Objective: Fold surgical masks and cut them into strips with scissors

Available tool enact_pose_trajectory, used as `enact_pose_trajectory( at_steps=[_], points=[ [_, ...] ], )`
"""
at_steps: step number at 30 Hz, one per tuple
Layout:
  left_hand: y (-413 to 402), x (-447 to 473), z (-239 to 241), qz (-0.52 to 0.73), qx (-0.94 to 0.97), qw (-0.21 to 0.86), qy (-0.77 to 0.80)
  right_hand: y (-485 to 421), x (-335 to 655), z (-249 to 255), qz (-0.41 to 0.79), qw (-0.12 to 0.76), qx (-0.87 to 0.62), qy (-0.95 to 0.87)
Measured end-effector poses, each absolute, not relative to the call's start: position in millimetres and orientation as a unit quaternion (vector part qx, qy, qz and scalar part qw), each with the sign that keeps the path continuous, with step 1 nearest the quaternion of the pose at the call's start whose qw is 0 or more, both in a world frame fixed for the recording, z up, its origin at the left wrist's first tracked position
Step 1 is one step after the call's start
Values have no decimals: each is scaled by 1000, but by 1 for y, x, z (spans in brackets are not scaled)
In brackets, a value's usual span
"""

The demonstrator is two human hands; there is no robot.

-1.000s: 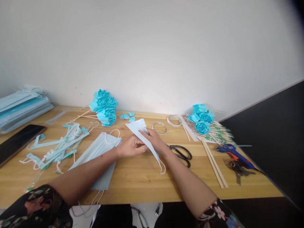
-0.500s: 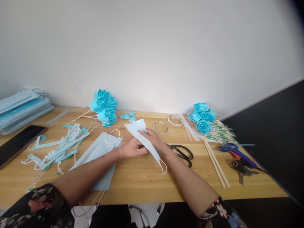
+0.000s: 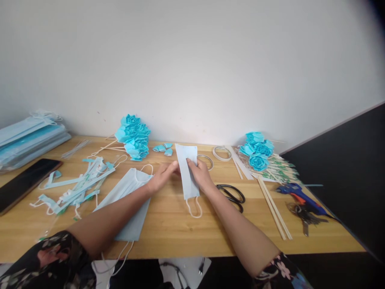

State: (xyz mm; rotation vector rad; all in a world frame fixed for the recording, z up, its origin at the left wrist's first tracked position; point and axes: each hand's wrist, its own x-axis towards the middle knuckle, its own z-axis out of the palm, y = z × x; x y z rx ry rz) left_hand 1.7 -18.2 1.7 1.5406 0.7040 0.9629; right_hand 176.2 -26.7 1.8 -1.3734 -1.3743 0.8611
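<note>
A pale blue face mask [image 3: 187, 168], folded lengthwise, stands nearly upright over the wooden table [image 3: 192, 228], its ear loop hanging at the bottom. My right hand [image 3: 201, 175] pinches its right edge. At the mask's left edge my left hand [image 3: 162, 176] holds it with its fingertips. Just to the left lies a flat stack of masks [image 3: 126, 200], partly under my left forearm.
Black scissors [image 3: 231, 195] lie right of my right hand. Tape rolls [image 3: 221, 153], blue paper roses [image 3: 257, 154], wooden sticks [image 3: 273, 208], a blue glue gun [image 3: 297, 194] and keys [image 3: 303, 216] are further right. More roses [image 3: 134, 136], cut strips [image 3: 75, 186], a phone [image 3: 24, 180] and stacked masks [image 3: 27, 138] lie left.
Both hands have moved away from me and turned the mask from slanting across the table to nearly upright. The ear loop now hangs straight down.
</note>
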Motion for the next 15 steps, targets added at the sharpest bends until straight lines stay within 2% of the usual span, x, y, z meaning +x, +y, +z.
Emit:
enact_pose_trajectory(
  at_steps=[3, 7, 12, 14, 15],
  points=[
    [-10, 3, -4, 449, 577, 593, 338, -25, 176, 0, 337, 506, -574, -548],
    [-9, 7, -3, 452, 537, 602, 382, -28, 178, 7, 336, 489, -561, -577],
    [-6, 4, 3, 511, 404, 677, 341, -22, 211, 32, 306, 501, -525, -616],
    [-2, 1, 4, 546, 345, 686, 336, -19, 229, 43, 250, 463, -553, -646],
    [0, -1, 5, 555, 323, 686, 341, -19, 236, 47, 218, 407, -577, -674]
  ],
)
